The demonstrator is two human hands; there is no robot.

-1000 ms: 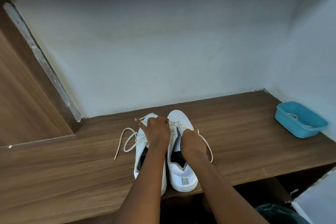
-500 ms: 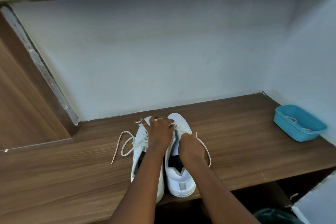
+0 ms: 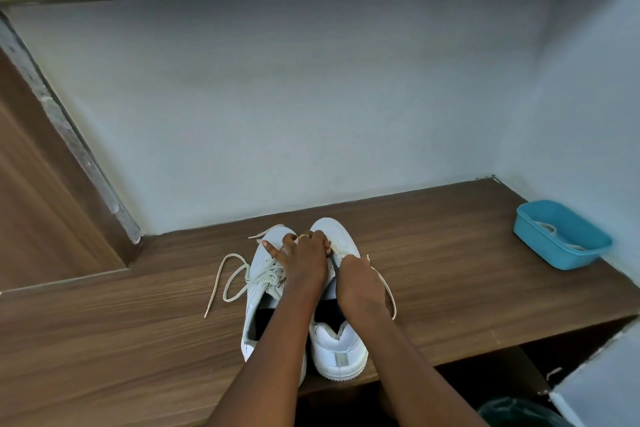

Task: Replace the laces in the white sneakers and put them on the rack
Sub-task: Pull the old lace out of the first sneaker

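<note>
The left hand (image 3: 306,258) is curled over the front eyelets of the right-hand sneaker (image 3: 337,347). Its fingers appear to pinch that shoe's lace (image 3: 389,289), and the little finger sticks out to the left. The right hand (image 3: 360,284) lies knuckles-up on the same shoe's tongue. Its fingers are tucked out of sight, so I cannot tell what it grips, if anything. The lace trails from under it along the shoe's right side.

The left-hand sneaker (image 3: 261,274) touches its mate, toes pointing at the far wall. It looks threaded, with untied lace ends (image 3: 230,276) looping out to the left.

Both shoes stand at the near edge of a wooden shelf (image 3: 467,274). The lacing seems well advanced on one shoe and in progress on the other. Tying and racking are probably not yet done.

At the far right of the shelf sits a blue plastic tub (image 3: 530,236) holding pale cords (image 3: 550,229), possibly laces.
</note>
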